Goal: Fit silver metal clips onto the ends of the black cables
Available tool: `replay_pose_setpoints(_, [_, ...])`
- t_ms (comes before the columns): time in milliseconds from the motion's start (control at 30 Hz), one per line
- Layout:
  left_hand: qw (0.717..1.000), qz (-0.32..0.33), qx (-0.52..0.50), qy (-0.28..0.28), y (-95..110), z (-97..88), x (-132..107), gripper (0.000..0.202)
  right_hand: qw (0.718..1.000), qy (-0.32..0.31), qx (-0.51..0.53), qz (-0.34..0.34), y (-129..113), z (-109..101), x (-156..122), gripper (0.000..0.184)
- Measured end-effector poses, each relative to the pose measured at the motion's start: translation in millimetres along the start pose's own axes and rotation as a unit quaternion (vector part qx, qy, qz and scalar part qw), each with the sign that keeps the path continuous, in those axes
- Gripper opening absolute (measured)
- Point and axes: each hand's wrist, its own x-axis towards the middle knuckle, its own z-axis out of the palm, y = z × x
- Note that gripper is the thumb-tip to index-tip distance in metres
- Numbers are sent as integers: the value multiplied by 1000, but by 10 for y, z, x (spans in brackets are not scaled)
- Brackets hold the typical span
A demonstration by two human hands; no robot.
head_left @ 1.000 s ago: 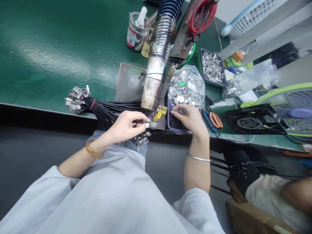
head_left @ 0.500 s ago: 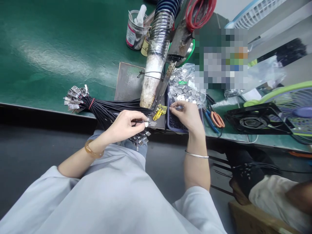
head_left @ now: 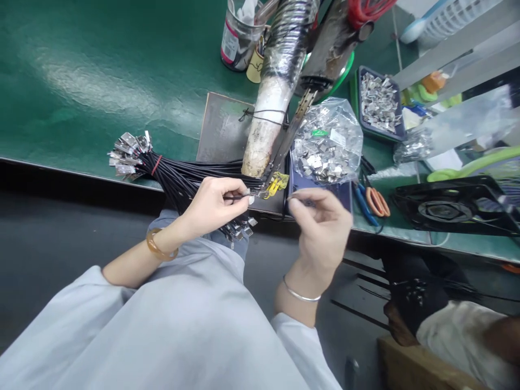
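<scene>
My left hand point(head_left: 215, 206) is closed in a pinch on the metal-tipped end of one black cable at the bench's front edge, beside a yellow clip point(head_left: 276, 184). That cable belongs to a bundle of black cables point(head_left: 179, 176) tied with a red band, with metal clips at its far left end point(head_left: 128, 154). My right hand point(head_left: 320, 225) is raised off the dark blue tray point(head_left: 345, 190), thumb and fingers pinched on a thin small part too small to name. A clear bag of metal clips point(head_left: 328, 143) lies just behind the tray.
A wrapped hose point(head_left: 280, 81) and a metal arm come down onto a dark plate point(head_left: 221, 130). Orange-handled scissors point(head_left: 376, 200), a second tray of clips point(head_left: 378, 103), a jar point(head_left: 239, 35) and a black fan point(head_left: 450, 208) stand on the green bench. Another person's arm point(head_left: 475, 336) is at lower right.
My right hand has lifted out of the blue tray and come back toward me with a small part pinched. The left hand keeps its hold on the cable end.
</scene>
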Motion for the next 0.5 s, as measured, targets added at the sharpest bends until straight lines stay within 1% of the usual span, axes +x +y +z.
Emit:
replay_pose_setpoints(33, [1000, 7, 3, 3, -3, 6, -5, 13, 1000, -21, -2, 14, -23, 71, -80, 13])
replay_pose_setpoints(100, [1000, 18, 7, 8, -8, 22, -13, 13, 998, -43, -15, 33, -33, 206, -191, 12])
replay_pose_setpoints(200, [1000, 23, 14, 11, -15, 51, -20, 13, 998, -47, -25, 33, 1, 344, -250, 21])
replay_pose_setpoints(300, [999, 33, 23, 12, -24, 73, -19, 13, 998, -52, -24, 25, 20, 389, -250, 24])
replay_pose_setpoints(500, [997, 56, 44, 16, -46, 83, -14, 15, 998, -53, -33, 19, 0, 380, -265, 25])
